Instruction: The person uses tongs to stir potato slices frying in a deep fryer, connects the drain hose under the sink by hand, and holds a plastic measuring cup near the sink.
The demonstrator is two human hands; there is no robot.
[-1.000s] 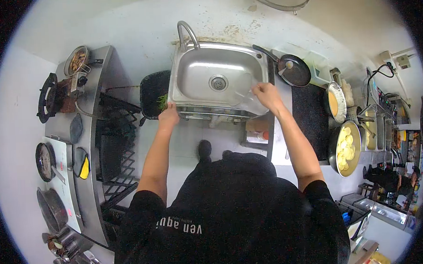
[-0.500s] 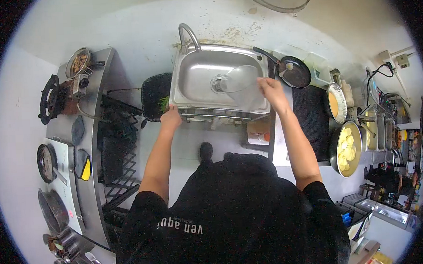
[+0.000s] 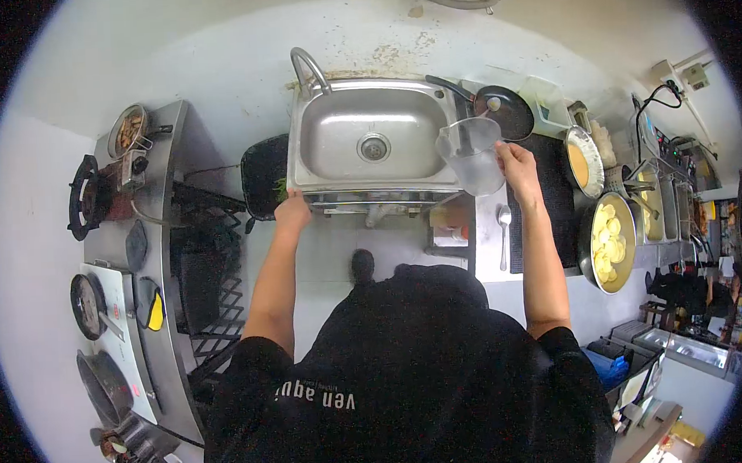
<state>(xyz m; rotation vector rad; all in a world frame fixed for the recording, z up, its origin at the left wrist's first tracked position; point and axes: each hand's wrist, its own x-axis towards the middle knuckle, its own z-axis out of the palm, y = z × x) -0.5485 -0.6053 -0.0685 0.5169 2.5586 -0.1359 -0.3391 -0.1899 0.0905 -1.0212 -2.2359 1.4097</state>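
Note:
My right hand (image 3: 518, 169) is closed on a clear plastic jug (image 3: 472, 162), held tilted over the right front corner of the steel sink (image 3: 301, 143). My left hand (image 3: 292, 212) is closed on the sink's front left corner. The drain (image 3: 373, 148) shows uncovered in the basin, and the curved faucet (image 3: 309, 67) stands at the back left. Just beyond the jug lies a black frying pan (image 3: 515, 119). A metal spoon (image 3: 504, 230) rests on the counter close to my right forearm.
On the right counter are a black mat (image 3: 557, 223), a bowl of pale slices (image 3: 608, 246) and a foil-lined pan (image 3: 583, 163). A black bin (image 3: 257, 183) stands left of the sink. The left steel table holds a burner (image 3: 84, 198) and pans.
My right hand has carried the jug rightward from above the basin to the sink's right edge. The spoon on the counter has come into sight. My left hand stays at the sink corner.

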